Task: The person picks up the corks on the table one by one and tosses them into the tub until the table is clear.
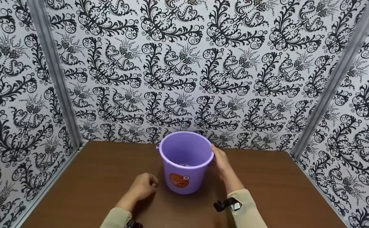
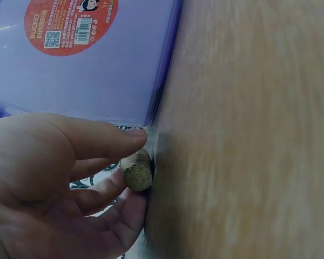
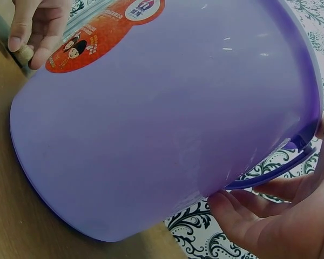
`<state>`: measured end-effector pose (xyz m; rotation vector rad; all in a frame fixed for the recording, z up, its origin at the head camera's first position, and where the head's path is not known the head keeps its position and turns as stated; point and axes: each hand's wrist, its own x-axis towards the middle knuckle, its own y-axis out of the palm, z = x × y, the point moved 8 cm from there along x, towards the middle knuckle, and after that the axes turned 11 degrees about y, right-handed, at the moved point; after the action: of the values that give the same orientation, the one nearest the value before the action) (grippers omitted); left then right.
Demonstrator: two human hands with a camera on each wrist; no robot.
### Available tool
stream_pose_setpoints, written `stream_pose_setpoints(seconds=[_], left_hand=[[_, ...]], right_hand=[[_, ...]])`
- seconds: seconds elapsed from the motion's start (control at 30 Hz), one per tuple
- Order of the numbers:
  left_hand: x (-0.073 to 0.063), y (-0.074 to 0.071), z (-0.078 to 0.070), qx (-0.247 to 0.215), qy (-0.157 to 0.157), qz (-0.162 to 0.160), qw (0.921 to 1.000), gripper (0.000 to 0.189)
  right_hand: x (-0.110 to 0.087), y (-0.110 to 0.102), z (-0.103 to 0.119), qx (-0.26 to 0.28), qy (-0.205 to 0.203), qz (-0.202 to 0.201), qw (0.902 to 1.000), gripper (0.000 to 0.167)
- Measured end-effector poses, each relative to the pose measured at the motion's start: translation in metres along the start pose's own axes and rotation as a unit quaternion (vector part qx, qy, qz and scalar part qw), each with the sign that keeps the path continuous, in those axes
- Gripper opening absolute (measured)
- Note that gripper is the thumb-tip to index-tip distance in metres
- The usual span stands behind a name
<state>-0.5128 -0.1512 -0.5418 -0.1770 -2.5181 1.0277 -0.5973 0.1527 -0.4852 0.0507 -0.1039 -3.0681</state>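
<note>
A purple bucket (image 1: pixel 187 180) with an orange label stands upright on the brown table. My right hand (image 1: pixel 220 161) holds its right side near the rim, and in the right wrist view my fingers (image 3: pixel 232 216) are at the bucket's wall and its purple handle (image 3: pixel 275 175). To the left of the bucket, my left hand (image 1: pixel 143 186) is low over the table. Between its thumb and fingers it pinches a small cork (image 2: pixel 137 171), whose speckled round end shows in the left wrist view. Something small lies at the bottom inside the bucket, too little seen to name.
The brown table (image 1: pixel 108 167) reaches back to a wall (image 1: pixel 174 79) with a black-and-white scroll pattern. Similar side walls stand left and right, with grey posts (image 1: pixel 56 72) at the corners. Both wrists carry black straps (image 1: pixel 222 205).
</note>
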Motion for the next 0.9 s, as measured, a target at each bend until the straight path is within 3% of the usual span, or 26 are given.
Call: stream_pose_setpoints(seconds=[0.27, 0.4, 0.9], left_hand=[[0.0008, -0.0025, 0.0002, 0.019, 0.014, -0.011, 0.9997, 0.013], [0.0006, -0.0035, -0.0005, 0.039, 0.024, -0.017, 0.9988, 0.012], [0.0010, -0.0022, -0.0008, 0.036, 0.030, -0.022, 0.9987, 0.012]], right_hand=[[0.0024, -0.0014, 0.0007, -0.026, -0.009, -0.003, 0.9996, 0.052], [0.0015, -0.0008, 0.0009, -0.017, -0.002, -0.003, 0.9999, 0.051], [0.0015, 0.0001, -0.0031, 0.003, 0.003, -0.002, 1.0000, 0.049]])
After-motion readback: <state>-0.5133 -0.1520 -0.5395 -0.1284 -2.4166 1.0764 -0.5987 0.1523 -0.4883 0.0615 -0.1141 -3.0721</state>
